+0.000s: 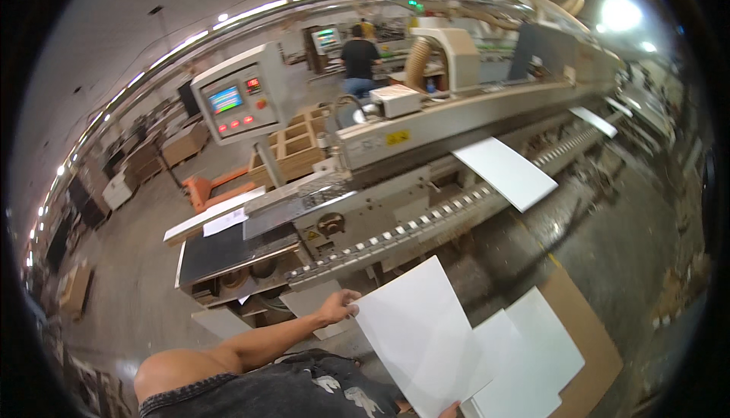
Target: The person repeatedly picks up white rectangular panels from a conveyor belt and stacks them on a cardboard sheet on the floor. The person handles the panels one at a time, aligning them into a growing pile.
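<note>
A white rectangular panel is held between my two hands, tilted in front of my body. My left hand grips its left edge, fingers closed round it. At the lower right corner, only the fingertips of my right hand show against the panel's edge; the rest is hidden. Right beside the held panel lies a stack of white panels on a brown board. Ahead, another white panel rests on the roller track of a long machine.
The long machine spans the view ahead, with a control panel at its left end. A dark side table carries a paper sheet. Behind stand an orange pallet jack, wooden crates and a person. More white panels lie farther right.
</note>
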Demonstrator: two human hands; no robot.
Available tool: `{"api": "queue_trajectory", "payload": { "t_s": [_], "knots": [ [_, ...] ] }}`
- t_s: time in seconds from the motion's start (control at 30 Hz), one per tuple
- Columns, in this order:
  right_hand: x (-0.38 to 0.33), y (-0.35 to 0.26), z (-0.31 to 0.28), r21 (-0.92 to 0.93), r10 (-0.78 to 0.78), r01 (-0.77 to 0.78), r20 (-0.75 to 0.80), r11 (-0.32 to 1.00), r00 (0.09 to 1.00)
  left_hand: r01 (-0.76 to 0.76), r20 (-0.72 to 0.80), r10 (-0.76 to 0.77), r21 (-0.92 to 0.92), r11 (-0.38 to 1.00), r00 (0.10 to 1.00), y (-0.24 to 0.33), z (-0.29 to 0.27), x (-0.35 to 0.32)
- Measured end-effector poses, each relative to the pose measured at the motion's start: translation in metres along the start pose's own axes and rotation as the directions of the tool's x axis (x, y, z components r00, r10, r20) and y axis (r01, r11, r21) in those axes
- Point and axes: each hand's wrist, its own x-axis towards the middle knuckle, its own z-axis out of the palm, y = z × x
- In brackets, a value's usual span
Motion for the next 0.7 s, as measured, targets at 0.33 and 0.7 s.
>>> {"api": "queue_trajectory", "payload": {
  "t_s": [0.33,0.7],
  "knots": [
    [-0.179,-0.078,0.152,0.091,0.073,-0.074,0.009,0.993,0.997,-0.138,-0.484,-0.23,-0.612,0.779,0.845,-0.106,-0.176,-0.027],
    [-0.37,-0.147,0.282,-0.128,-0.201,0.212,0.094,0.969,0.975,-0.029,-0.516,-0.37,-0.611,0.791,0.772,-0.191,-0.282,-0.014]
  ]
}}
